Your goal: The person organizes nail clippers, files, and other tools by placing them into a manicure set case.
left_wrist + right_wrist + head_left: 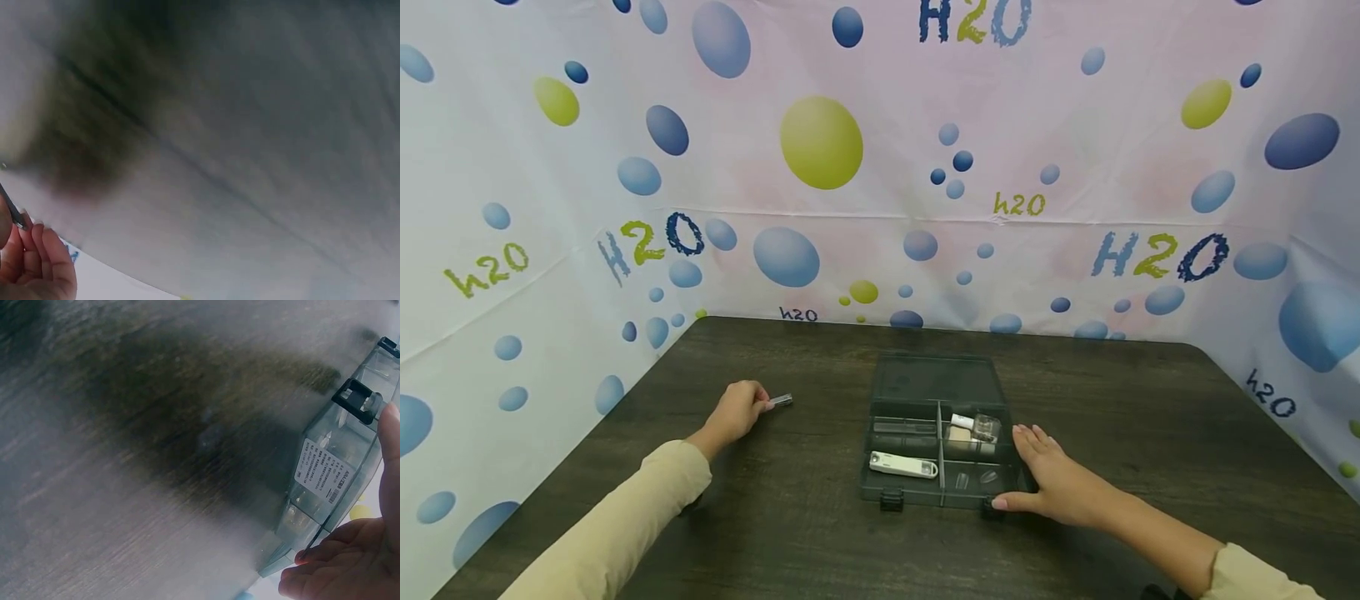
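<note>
My left hand [739, 411] is over the left part of the table and pinches a small slim silvery piece [782, 400] between thumb and fingers. In the left wrist view the piece shows as a dark, narrow bar [11, 209] with a shiny end; I cannot tell its kind. At the right side of a clear grey compartment box [901, 497], my right hand [1060, 483] rests with straight fingers along the wall and its thumb by the front latch. The box's lid [936, 379] lies back. Inside are a white nail clipper [902, 465], a small glass bottle [987, 428] and clear nail tips [988, 477].
The box stands on a dark wood table [805, 533], right of the middle. A printed label [323, 470] is on its side wall. Behind and beside the table hangs a white curtain [880, 183] with blue and green dots.
</note>
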Motion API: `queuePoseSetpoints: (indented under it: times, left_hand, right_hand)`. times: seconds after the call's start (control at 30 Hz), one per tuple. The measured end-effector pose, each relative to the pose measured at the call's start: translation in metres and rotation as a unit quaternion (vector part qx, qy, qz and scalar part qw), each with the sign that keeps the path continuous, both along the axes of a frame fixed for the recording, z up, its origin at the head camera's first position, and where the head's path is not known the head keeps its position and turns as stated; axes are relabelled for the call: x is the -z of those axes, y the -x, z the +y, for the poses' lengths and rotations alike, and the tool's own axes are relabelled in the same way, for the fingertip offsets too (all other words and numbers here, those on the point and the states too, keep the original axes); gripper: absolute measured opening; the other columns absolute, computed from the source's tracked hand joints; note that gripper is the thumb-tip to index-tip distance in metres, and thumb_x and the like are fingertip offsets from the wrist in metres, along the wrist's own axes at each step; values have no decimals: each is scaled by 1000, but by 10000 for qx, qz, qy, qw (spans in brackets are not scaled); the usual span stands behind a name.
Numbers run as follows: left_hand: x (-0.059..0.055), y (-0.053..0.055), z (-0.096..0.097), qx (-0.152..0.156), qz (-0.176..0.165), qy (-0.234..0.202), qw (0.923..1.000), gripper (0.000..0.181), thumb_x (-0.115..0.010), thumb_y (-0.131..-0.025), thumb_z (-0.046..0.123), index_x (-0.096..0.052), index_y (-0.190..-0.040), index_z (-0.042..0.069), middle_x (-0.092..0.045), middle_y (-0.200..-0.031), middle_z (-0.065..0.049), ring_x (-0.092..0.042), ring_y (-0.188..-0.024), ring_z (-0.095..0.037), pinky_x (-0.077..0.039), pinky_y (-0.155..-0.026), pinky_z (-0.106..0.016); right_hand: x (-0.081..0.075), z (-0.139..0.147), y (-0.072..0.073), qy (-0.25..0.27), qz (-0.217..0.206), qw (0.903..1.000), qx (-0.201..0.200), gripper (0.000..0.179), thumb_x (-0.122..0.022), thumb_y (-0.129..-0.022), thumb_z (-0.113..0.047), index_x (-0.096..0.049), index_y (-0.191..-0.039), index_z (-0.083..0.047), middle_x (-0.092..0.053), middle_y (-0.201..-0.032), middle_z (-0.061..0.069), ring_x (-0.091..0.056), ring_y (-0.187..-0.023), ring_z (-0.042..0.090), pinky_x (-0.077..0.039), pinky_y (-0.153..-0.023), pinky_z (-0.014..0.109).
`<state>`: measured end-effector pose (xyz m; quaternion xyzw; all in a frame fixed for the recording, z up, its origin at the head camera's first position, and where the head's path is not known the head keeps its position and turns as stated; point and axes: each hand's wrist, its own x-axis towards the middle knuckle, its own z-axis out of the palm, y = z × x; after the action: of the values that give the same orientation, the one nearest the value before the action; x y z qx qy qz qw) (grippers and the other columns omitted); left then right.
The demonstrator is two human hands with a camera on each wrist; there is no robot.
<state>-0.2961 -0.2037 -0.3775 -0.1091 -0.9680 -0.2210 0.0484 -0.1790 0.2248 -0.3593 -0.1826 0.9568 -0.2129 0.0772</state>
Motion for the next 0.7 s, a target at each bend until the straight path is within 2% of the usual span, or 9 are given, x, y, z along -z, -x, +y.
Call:
queuePoseSetpoints:
  times: [0.3, 0.53, 0.7]
  left_hand:
    - [1, -5, 13, 451, 344, -265, 9980, 9, -63, -86, 4, -64, -81, -4, -62, -74, -11, -48, -60, -13, -41, -54, -26]
    - [-4, -11, 22, 799, 553, -472, 9941, 8, -63, -86, 3, -64, -82, -4, -61, -76, -12, -49, -61, -12, -42, -53, -25]
    - [-11, -16, 28, 826, 742, -583, 9921, 8, -62, -86, 4, -64, -85, -4, -62, -80, -12, -53, -65, -13, -45, -56, -26]
  right_hand:
    - [1, 0, 1, 21, -17, 10000, 2, 108, -65, -75, -59, -21, -141, 15, -20, -146, 35, -11, -135, 54, -20, -103, 67]
    - [1, 0, 1, 16, -62, 10000, 26, 109, -65, -75, -59, -20, -141, 14, -19, -147, 35, -11, -135, 54, -20, -103, 67]
    - [0, 0, 2, 28, -48, 10000, 55, 109, -65, -74, -59, -20, -141, 14, -19, -147, 34, -11, -135, 54, -20, -104, 67]
